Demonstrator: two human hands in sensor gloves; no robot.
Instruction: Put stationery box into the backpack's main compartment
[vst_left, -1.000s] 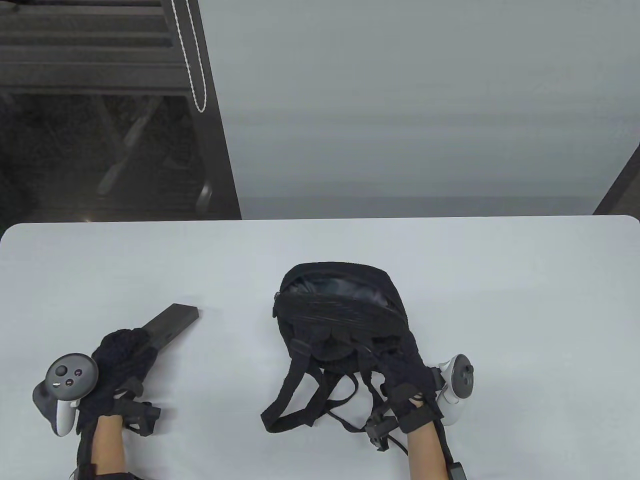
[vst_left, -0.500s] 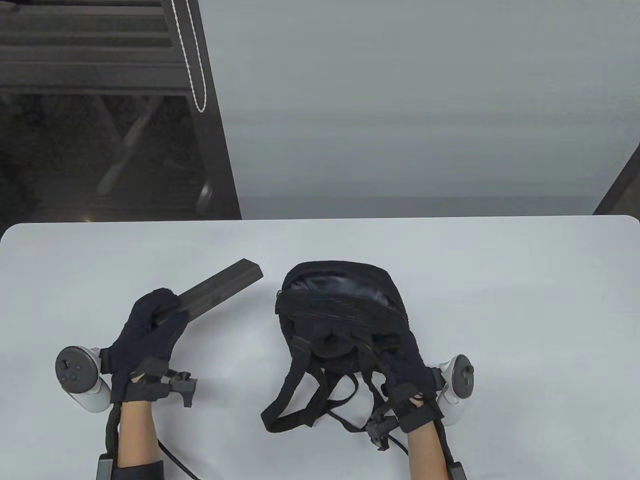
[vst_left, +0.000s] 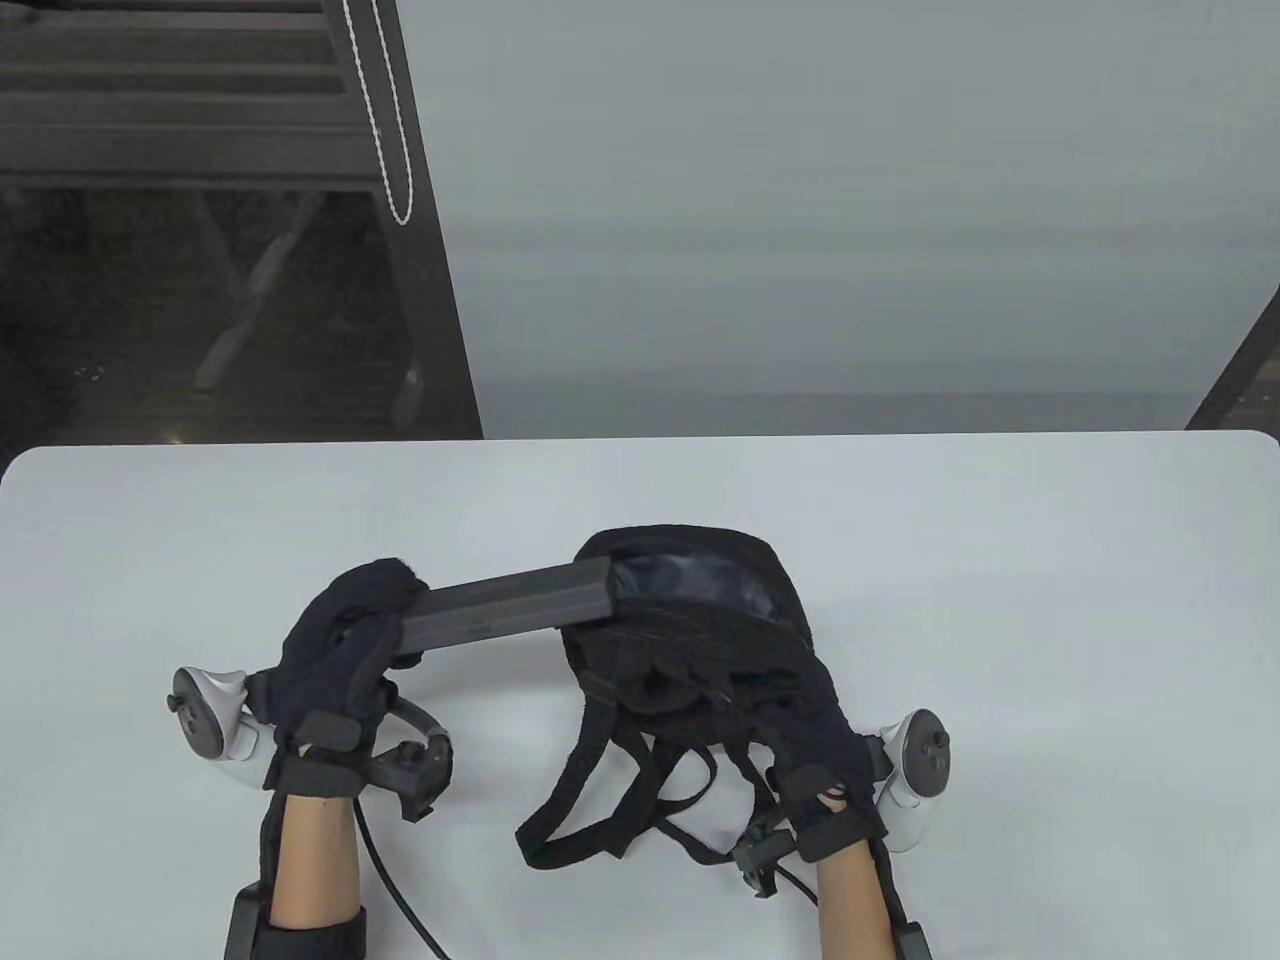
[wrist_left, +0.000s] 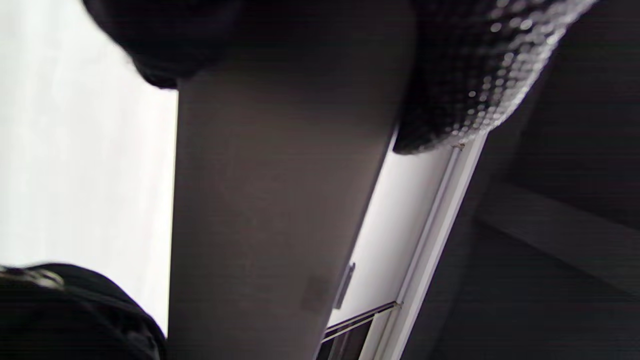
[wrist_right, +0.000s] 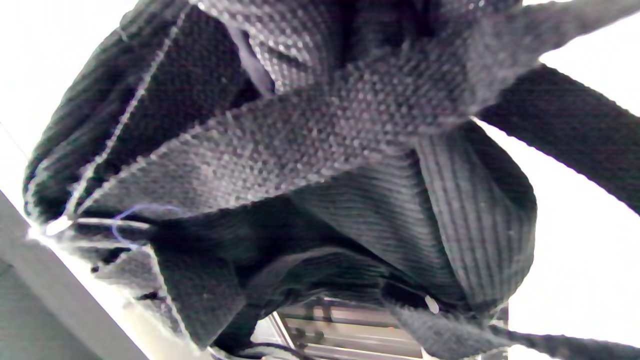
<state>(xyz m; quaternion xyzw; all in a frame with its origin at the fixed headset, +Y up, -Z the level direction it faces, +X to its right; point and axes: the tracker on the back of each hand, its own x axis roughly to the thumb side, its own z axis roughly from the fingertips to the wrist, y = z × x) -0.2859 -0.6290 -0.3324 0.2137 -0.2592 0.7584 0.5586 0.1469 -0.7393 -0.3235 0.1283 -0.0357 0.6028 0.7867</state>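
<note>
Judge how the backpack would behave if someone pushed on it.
The backpack is probably floppy: its straps sprawl limp on the table. It likely slides or slumps when pushed, since the right hand holds it steady while the left hand brings the box to its opening.

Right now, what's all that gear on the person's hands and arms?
Both the left hand and the right hand wear dark knitted gloves with black wrist straps. A white-and-grey tracker shaped like a game controller sits by the left one, a matching tracker by the right. Thin black cables trail from the wrists; the forearms are bare, with dark bands lower down.
</note>
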